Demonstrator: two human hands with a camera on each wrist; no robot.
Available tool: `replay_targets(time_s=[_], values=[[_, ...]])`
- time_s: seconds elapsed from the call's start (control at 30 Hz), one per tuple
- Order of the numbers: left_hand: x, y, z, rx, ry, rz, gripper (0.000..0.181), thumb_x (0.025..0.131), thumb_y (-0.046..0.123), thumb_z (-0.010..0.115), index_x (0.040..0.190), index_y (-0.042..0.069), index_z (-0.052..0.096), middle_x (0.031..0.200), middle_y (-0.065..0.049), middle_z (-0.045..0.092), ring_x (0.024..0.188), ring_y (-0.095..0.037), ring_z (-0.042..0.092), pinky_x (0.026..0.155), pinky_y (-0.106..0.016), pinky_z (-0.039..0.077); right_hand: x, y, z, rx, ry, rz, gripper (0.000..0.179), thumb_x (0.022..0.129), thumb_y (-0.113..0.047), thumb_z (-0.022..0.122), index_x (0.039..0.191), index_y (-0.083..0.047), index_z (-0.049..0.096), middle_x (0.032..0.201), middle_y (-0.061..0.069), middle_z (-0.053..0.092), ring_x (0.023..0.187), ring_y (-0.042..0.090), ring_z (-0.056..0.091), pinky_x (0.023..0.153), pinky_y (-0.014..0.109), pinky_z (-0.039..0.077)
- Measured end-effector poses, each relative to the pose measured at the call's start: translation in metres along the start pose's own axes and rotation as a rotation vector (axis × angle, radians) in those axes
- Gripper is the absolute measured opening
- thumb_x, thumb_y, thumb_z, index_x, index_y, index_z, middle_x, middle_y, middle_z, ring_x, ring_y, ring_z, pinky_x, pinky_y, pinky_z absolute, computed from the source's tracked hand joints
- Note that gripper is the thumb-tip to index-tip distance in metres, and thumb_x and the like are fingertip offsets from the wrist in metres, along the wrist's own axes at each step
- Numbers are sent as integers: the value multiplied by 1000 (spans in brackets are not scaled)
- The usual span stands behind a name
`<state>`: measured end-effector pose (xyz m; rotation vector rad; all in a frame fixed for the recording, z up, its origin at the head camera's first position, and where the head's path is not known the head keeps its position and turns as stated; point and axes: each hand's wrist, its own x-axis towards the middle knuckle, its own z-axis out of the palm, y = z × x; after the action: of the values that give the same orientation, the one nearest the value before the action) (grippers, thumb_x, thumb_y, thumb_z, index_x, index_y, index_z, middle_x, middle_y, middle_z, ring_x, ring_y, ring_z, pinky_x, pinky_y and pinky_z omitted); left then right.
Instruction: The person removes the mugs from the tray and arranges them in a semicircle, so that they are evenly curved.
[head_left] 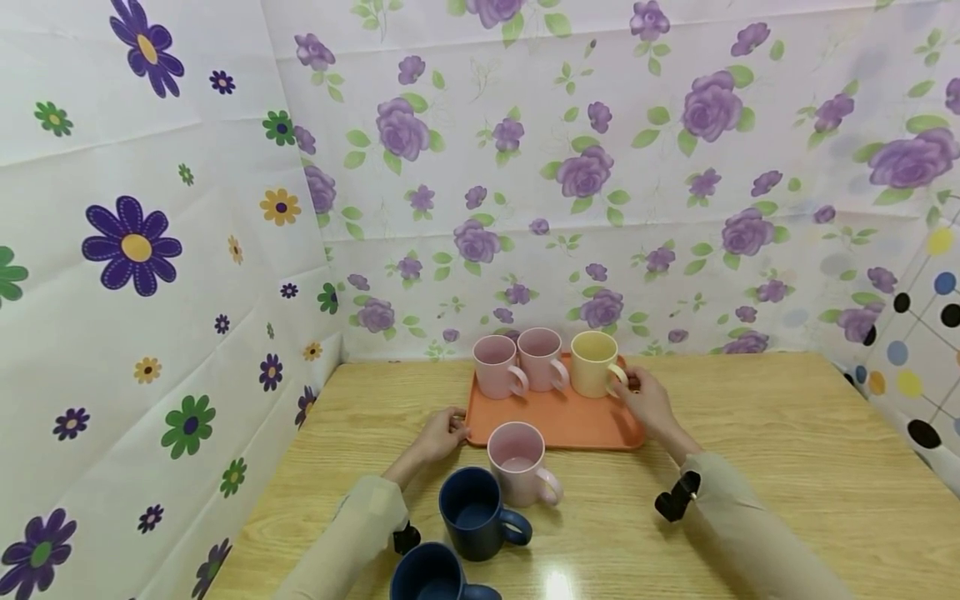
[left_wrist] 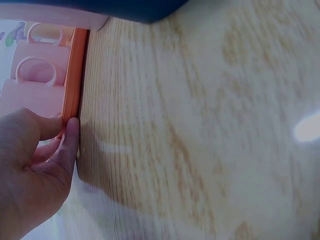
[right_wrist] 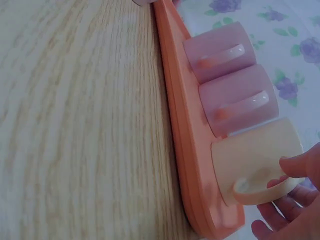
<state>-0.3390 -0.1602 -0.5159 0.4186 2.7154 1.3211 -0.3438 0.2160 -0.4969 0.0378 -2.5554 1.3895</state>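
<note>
An orange tray [head_left: 555,423] lies near the back of the table with two pink mugs [head_left: 496,367] and a yellow mug [head_left: 594,365] upright on it. My left hand [head_left: 442,435] pinches the tray's left edge between thumb and finger, as the left wrist view shows. At the tray's right end my right hand [head_left: 647,403] holds the yellow mug by its handle, with the thumb on top and fingers curled beneath. The yellow mug's base meets the tray in the right wrist view. The right fingertips are partly hidden behind the handle.
Another pink mug [head_left: 517,465] stands on the wooden table [head_left: 780,433] just in front of the tray. Nearer, beside my left forearm, are a dark blue mug [head_left: 471,510] and a second blue mug [head_left: 429,575] cut off by the frame. A flowered cloth [head_left: 525,167] hangs behind.
</note>
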Motion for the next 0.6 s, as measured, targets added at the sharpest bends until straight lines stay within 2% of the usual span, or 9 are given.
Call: replay_targets(time_s=[0.1, 0.27, 0.4, 0.6], values=[[0, 1, 0, -1, 5, -5, 35, 92, 0, 60, 124, -12, 53, 88, -15, 66, 75, -14, 59, 65, -23, 52, 0, -4, 0, -45, 42, -5, 19, 93, -14, 64, 101, 3, 61, 95, 19, 65, 86, 27, 61, 69, 26, 49], [1, -1, 0, 1, 15, 1, 34, 92, 1, 61, 123, -11, 54, 88, -14, 67, 76, -14, 59, 65, -22, 51, -4, -10, 2, -93, 100, -56, 12, 86, -8, 69, 85, 2, 64, 77, 15, 67, 67, 19, 57, 59, 25, 46], [1, -1, 0, 6, 16, 8, 34, 91, 1, 61, 123, -11, 54, 88, -14, 67, 76, -15, 60, 65, -22, 51, -9, -7, 5, -87, 129, -86, 9, 86, -5, 70, 85, 3, 65, 79, 17, 67, 68, 19, 57, 58, 24, 45], [1, 0, 0, 19, 25, 10, 34, 91, 2, 62, 122, -11, 55, 87, -13, 67, 77, -15, 60, 66, -22, 49, -16, 2, 6, -33, 146, -78, 9, 87, -6, 69, 89, 2, 66, 86, 19, 68, 75, 21, 60, 57, 18, 47]])
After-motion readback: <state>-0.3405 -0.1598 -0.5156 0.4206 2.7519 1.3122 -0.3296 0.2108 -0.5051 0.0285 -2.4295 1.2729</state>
